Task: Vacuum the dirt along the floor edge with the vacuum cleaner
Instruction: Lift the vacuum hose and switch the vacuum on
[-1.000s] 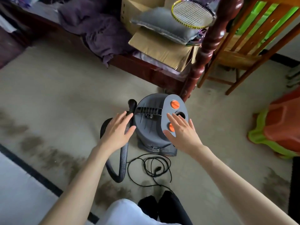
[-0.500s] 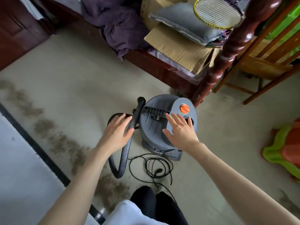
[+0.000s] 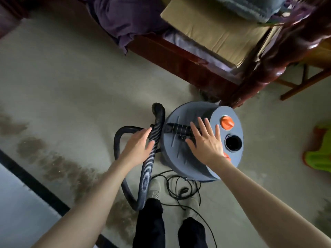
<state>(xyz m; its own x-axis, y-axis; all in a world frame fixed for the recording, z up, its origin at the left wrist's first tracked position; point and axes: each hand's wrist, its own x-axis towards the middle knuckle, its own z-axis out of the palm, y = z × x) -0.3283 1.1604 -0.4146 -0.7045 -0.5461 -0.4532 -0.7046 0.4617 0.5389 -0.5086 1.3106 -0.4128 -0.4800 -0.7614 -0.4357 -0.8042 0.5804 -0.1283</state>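
A grey canister vacuum cleaner (image 3: 179, 149) with an orange knob (image 3: 227, 122) and a round black port (image 3: 233, 142) stands on the floor in front of me. Its ribbed black hose (image 3: 155, 133) loops down its left side. My left hand (image 3: 138, 146) is spread flat over the hose, fingers straight. With fingers extended, my right hand (image 3: 206, 139) hovers over the black carry handle (image 3: 179, 129) on the lid; contact is unclear. A band of brown dirt (image 3: 59, 163) runs along the black floor edge strip (image 3: 35, 185) at lower left.
A coiled black power cord (image 3: 180, 190) lies by my feet (image 3: 155, 189). A dark wooden bed frame (image 3: 188, 65) and turned bedpost (image 3: 279, 56) stand just behind the vacuum, with cardboard (image 3: 211, 27) and purple cloth (image 3: 129, 22) on the bed. A green and orange plastic object (image 3: 318, 158) sits at right.
My view has closed in and tilted down over the vacuum. My right hand slid from the orange buttons to over the carry handle. My left hand stays over the hose.
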